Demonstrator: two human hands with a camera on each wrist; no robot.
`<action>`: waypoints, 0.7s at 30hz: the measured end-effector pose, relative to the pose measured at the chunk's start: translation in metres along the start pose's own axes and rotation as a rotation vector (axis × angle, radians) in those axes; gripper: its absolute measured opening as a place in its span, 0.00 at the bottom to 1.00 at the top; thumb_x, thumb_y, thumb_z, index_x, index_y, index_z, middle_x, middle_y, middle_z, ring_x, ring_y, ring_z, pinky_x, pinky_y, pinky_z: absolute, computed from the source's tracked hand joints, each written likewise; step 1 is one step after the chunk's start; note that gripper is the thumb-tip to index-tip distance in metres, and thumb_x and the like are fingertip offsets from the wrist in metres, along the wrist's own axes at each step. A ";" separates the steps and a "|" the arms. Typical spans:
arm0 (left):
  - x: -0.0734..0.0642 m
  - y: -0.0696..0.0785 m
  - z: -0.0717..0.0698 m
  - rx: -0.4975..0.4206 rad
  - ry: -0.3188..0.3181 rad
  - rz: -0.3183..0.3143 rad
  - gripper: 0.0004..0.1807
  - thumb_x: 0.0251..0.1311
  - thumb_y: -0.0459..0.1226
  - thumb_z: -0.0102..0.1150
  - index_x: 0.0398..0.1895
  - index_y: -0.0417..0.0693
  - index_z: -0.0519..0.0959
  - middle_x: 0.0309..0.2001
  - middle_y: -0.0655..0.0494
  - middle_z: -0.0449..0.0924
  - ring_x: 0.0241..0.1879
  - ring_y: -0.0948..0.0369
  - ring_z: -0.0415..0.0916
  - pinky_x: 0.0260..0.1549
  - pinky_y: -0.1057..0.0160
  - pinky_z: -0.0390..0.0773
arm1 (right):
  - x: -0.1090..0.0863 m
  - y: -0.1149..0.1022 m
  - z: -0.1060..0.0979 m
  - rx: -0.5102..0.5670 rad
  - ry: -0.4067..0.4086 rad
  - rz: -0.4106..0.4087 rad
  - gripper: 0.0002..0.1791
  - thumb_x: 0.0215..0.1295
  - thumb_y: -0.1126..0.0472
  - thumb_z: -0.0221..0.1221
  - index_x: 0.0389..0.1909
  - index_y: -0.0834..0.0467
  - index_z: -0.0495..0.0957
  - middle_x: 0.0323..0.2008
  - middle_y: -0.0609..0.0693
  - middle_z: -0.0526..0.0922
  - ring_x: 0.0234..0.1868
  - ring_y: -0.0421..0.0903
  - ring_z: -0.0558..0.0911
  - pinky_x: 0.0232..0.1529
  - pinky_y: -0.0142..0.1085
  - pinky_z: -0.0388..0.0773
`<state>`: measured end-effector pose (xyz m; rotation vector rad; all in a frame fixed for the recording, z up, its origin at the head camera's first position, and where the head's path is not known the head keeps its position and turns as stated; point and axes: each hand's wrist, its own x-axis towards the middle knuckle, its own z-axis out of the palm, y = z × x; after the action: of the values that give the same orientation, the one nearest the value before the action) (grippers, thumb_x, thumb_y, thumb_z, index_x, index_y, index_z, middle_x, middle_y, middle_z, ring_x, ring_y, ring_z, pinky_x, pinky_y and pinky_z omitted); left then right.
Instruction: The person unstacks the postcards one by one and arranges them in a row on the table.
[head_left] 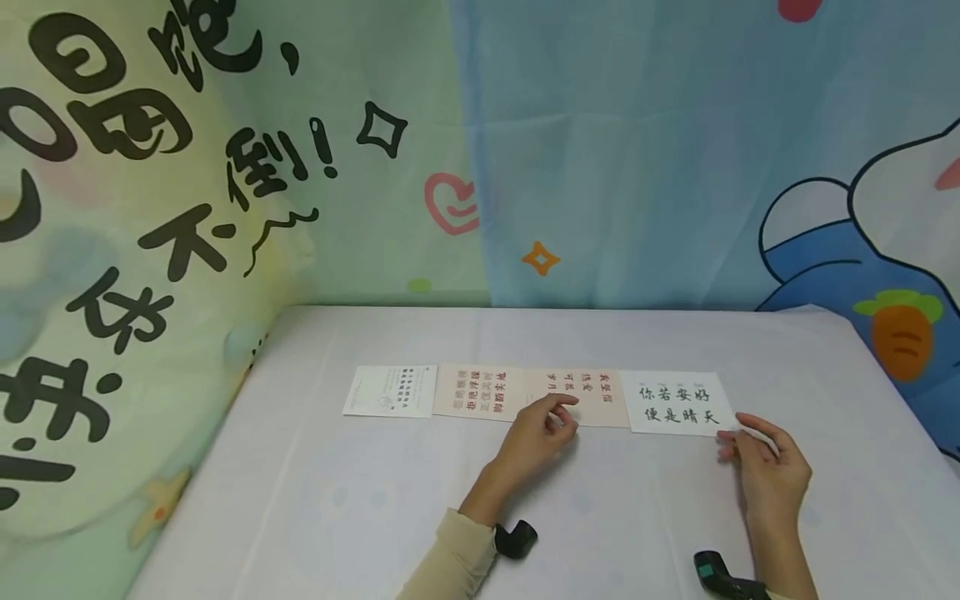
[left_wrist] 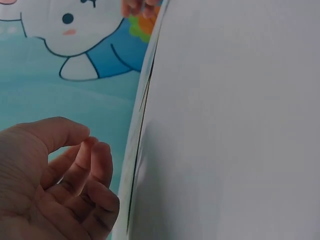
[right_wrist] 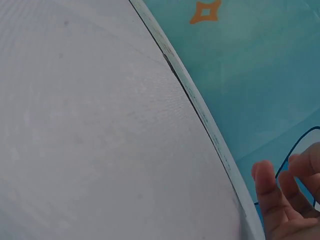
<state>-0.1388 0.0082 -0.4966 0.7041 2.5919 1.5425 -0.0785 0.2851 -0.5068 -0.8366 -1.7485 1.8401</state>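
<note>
Several cards lie edge to edge in a row on the table. At the left end is a white card [head_left: 393,392] with small print, followed by a beige card [head_left: 450,404] with brown characters. A second beige card [head_left: 611,408] adjoins it, partly covered by my left hand [head_left: 538,433]. That hand's fingers are loosely bent with nothing between them; the left wrist view shows thumb and forefinger tips close together. A white card [head_left: 660,425] with large black characters ends the row. Right at its lower right corner are the fingertips of my right hand [head_left: 776,479], loosely bent and holding nothing.
A white cloth [head_left: 360,517] covers the table, its far edge against a printed backdrop curtain [head_left: 637,183]. Each wrist carries a black strapped device, such as the left wrist device [head_left: 516,540] and right wrist device [head_left: 720,575].
</note>
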 end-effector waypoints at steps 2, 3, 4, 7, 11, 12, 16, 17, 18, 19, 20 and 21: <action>-0.002 -0.001 -0.008 0.003 0.003 0.006 0.16 0.62 0.32 0.57 0.54 0.43 0.79 0.36 0.57 0.79 0.31 0.73 0.73 0.34 0.74 0.74 | -0.003 -0.003 0.001 -0.028 -0.015 -0.028 0.13 0.66 0.72 0.53 0.45 0.55 0.80 0.25 0.36 0.84 0.20 0.34 0.81 0.27 0.21 0.76; -0.003 -0.001 -0.012 0.006 0.003 0.008 0.16 0.63 0.33 0.58 0.55 0.42 0.78 0.37 0.56 0.79 0.33 0.71 0.75 0.36 0.73 0.75 | -0.005 -0.005 0.002 -0.065 -0.026 -0.045 0.13 0.66 0.71 0.53 0.47 0.57 0.80 0.29 0.35 0.83 0.24 0.33 0.81 0.29 0.20 0.76; -0.004 -0.001 -0.016 0.011 0.005 0.010 0.17 0.64 0.34 0.58 0.56 0.42 0.78 0.39 0.55 0.80 0.36 0.68 0.77 0.38 0.72 0.76 | -0.007 -0.007 0.004 -0.107 -0.039 -0.063 0.14 0.67 0.70 0.53 0.49 0.58 0.80 0.34 0.35 0.83 0.29 0.32 0.82 0.32 0.20 0.76; -0.007 -0.001 -0.029 0.098 0.027 0.026 0.19 0.67 0.40 0.58 0.59 0.45 0.76 0.50 0.54 0.81 0.50 0.62 0.78 0.50 0.65 0.75 | -0.014 -0.012 0.007 -0.280 -0.109 -0.142 0.16 0.71 0.64 0.53 0.57 0.59 0.77 0.52 0.41 0.78 0.50 0.31 0.78 0.42 0.17 0.73; -0.013 0.000 -0.045 0.313 0.076 0.024 0.28 0.65 0.50 0.59 0.65 0.50 0.71 0.63 0.54 0.73 0.65 0.56 0.67 0.62 0.52 0.66 | -0.021 -0.016 0.010 -0.429 -0.288 -0.365 0.20 0.74 0.62 0.50 0.63 0.62 0.72 0.68 0.51 0.66 0.66 0.30 0.63 0.50 0.12 0.63; -0.015 0.000 -0.048 0.368 0.088 0.021 0.31 0.63 0.52 0.60 0.66 0.50 0.70 0.65 0.54 0.71 0.68 0.55 0.64 0.64 0.50 0.64 | -0.022 -0.015 0.011 -0.444 -0.336 -0.421 0.20 0.75 0.63 0.49 0.65 0.62 0.71 0.69 0.53 0.63 0.67 0.29 0.60 0.50 0.12 0.60; -0.026 0.001 -0.058 0.522 0.118 -0.009 0.39 0.58 0.58 0.61 0.70 0.52 0.66 0.70 0.52 0.64 0.71 0.49 0.56 0.64 0.43 0.60 | -0.027 -0.015 0.014 -0.464 -0.495 -0.579 0.22 0.74 0.64 0.49 0.67 0.64 0.67 0.72 0.61 0.57 0.74 0.44 0.53 0.70 0.35 0.55; -0.029 0.000 -0.059 0.550 0.120 -0.011 0.40 0.58 0.59 0.60 0.70 0.52 0.65 0.71 0.51 0.62 0.72 0.48 0.54 0.64 0.43 0.59 | -0.027 -0.015 0.015 -0.478 -0.512 -0.603 0.23 0.74 0.64 0.48 0.68 0.64 0.66 0.72 0.63 0.56 0.75 0.51 0.51 0.72 0.46 0.52; -0.031 0.000 -0.060 0.574 0.120 -0.013 0.40 0.57 0.59 0.60 0.71 0.53 0.65 0.72 0.51 0.61 0.73 0.48 0.52 0.64 0.43 0.59 | -0.028 -0.016 0.016 -0.504 -0.517 -0.620 0.23 0.74 0.64 0.48 0.68 0.64 0.65 0.72 0.65 0.55 0.76 0.58 0.48 0.71 0.55 0.47; -0.033 0.000 -0.062 0.593 0.116 -0.015 0.41 0.57 0.60 0.59 0.71 0.54 0.64 0.72 0.52 0.60 0.73 0.47 0.51 0.65 0.43 0.57 | -0.030 -0.016 0.017 -0.527 -0.519 -0.635 0.24 0.74 0.64 0.48 0.68 0.65 0.64 0.72 0.67 0.53 0.75 0.65 0.46 0.69 0.64 0.42; -0.034 0.000 -0.063 0.615 0.111 -0.015 0.41 0.57 0.61 0.58 0.72 0.55 0.63 0.73 0.53 0.58 0.74 0.47 0.50 0.65 0.43 0.56 | -0.030 -0.017 0.018 -0.552 -0.518 -0.648 0.24 0.75 0.64 0.47 0.69 0.66 0.63 0.72 0.69 0.52 0.74 0.69 0.44 0.64 0.71 0.38; -0.035 0.000 -0.064 0.630 0.104 -0.018 0.42 0.58 0.61 0.57 0.73 0.56 0.62 0.74 0.53 0.57 0.74 0.48 0.48 0.66 0.43 0.55 | -0.031 -0.017 0.019 -0.586 -0.509 -0.655 0.25 0.75 0.63 0.47 0.69 0.66 0.62 0.72 0.70 0.51 0.73 0.71 0.42 0.64 0.71 0.35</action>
<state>-0.1240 -0.0587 -0.4715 0.6313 3.1690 0.7499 -0.0716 0.2514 -0.4860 0.0898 -2.5421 1.1571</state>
